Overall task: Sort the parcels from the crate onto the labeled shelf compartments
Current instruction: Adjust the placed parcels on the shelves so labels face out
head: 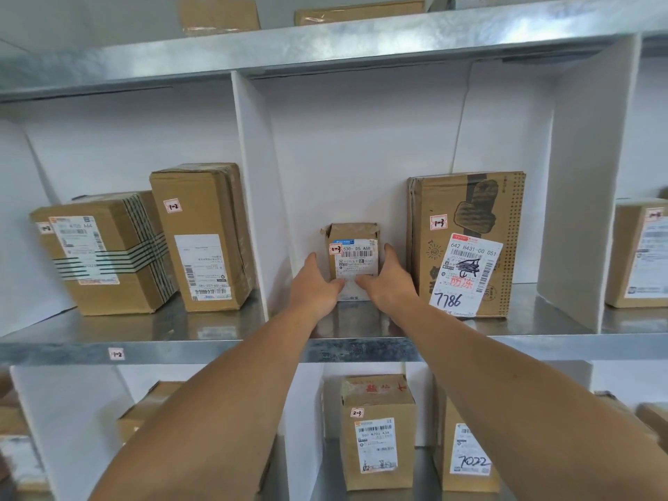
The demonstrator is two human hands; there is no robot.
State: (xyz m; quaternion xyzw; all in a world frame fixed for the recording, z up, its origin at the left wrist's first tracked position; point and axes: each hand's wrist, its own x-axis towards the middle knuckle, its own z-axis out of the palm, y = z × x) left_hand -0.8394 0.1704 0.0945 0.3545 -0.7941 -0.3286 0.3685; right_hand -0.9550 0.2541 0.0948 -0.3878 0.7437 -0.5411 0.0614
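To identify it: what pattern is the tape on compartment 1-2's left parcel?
Green-and-white stripes on the tape; head view.

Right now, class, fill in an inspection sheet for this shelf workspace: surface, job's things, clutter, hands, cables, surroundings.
Surface: metal shelf, split by white dividers.
Job's things: small parcel tagged 1-3 stands beside large parcel tagged 1-3, apart from it.
Clutter: nothing seen.
Grippers: left hand and right hand grip the small parcel's sides.
Cables: nothing seen.
Surroundings: parcels tagged 1-2 in the left compartment; more parcels above and below.
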